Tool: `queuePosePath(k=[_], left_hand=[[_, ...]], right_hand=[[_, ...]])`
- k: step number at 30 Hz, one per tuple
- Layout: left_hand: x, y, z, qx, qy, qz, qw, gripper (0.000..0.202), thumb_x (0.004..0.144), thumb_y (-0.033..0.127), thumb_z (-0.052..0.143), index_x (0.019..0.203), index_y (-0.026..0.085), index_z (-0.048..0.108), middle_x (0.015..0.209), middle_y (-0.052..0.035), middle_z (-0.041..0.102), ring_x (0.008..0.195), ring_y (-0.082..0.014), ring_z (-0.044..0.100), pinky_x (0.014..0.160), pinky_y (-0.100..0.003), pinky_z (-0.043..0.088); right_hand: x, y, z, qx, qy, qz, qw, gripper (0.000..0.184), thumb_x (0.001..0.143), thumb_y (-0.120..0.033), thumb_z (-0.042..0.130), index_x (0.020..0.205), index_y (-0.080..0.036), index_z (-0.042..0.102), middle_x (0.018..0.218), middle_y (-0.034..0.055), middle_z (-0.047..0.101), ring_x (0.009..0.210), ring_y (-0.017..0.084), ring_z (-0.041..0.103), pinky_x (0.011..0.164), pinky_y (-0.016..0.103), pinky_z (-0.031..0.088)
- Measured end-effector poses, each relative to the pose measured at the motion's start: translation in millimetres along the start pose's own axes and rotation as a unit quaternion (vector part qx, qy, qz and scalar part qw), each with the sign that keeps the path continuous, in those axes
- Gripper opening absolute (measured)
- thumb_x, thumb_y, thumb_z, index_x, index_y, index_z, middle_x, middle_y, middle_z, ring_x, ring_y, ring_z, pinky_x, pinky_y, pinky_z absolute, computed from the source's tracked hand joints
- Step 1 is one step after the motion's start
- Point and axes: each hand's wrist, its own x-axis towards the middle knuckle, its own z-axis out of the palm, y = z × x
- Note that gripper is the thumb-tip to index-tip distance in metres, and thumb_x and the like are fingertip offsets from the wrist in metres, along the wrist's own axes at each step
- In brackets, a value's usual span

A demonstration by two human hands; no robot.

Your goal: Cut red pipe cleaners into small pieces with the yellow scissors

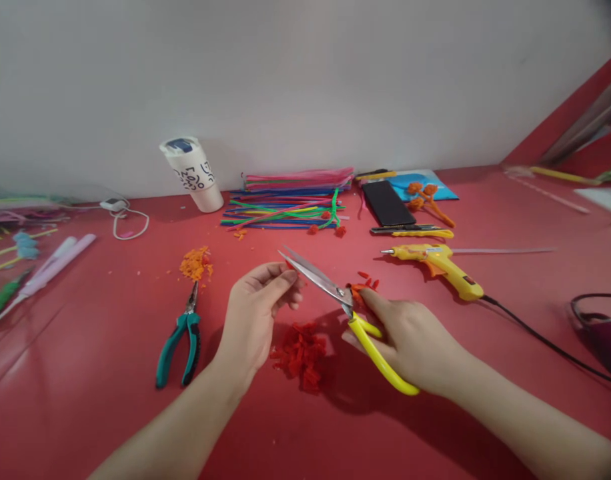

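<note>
Centre of frame: right hand is closed round the yellow handles of the scissors, fingers through the loops, blades nearly together and pointing to the upper left. Left hand has thumb and fingers pinched on a small red piece right at the blade tips. A heap of red clippings lies on the red table between the two hands. Teal pliers lie left of the left hand; a yellow glue gun lies to the upper right.
</note>
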Motion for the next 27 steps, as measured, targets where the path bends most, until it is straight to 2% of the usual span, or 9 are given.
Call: queuePosePath(k=[7, 20, 27], left_hand=[[0.9, 0.5, -0.9, -0.023, 0.003, 0.018, 1.0, 0.003, 0.071, 0.014, 0.059, 0.069, 0.012, 0.061, 0.06, 0.0005, 0.06, 0.05, -0.005, 0.054, 0.048, -0.014, 0.042], [-1.2, 1.6, 0.0, -0.043, 0.001, 0.013, 0.999, 0.004, 0.07, 0.013, 0.06, 0.066, 0.013, 0.061, 0.059, 0.002, 0.058, 0.05, -0.0051, 0.054, 0.047, -0.015, 0.043], [-1.7, 1.4, -0.4, -0.028, 0.008, 0.012, 1.0, 0.003, 0.069, 0.015, 0.06, 0.067, 0.014, 0.062, 0.06, 0.002, 0.059, 0.051, -0.0055, 0.054, 0.048, -0.016, 0.043]], right_hand=[[-2.9, 2.0, 7.8, -0.096, 0.032, -0.051, 0.994, 0.03, 0.084, -0.042, 0.029, 0.083, -0.016, 0.044, 0.048, 0.0023, 0.057, 0.041, 0.019, 0.053, 0.042, 0.026, 0.017], [-2.5, 3.0, 10.9, -0.112, 0.05, -0.077, 0.989, 0.031, 0.085, -0.041, 0.027, 0.082, -0.015, 0.044, 0.044, 0.0011, 0.054, 0.038, 0.018, 0.051, 0.042, 0.025, 0.015], [-3.6, 0.6, 8.4, -0.11, 0.031, -0.066, 0.991, 0.032, 0.086, -0.042, 0.024, 0.079, -0.017, 0.043, 0.044, 0.002, 0.054, 0.037, 0.018, 0.051, 0.041, 0.025, 0.014]])
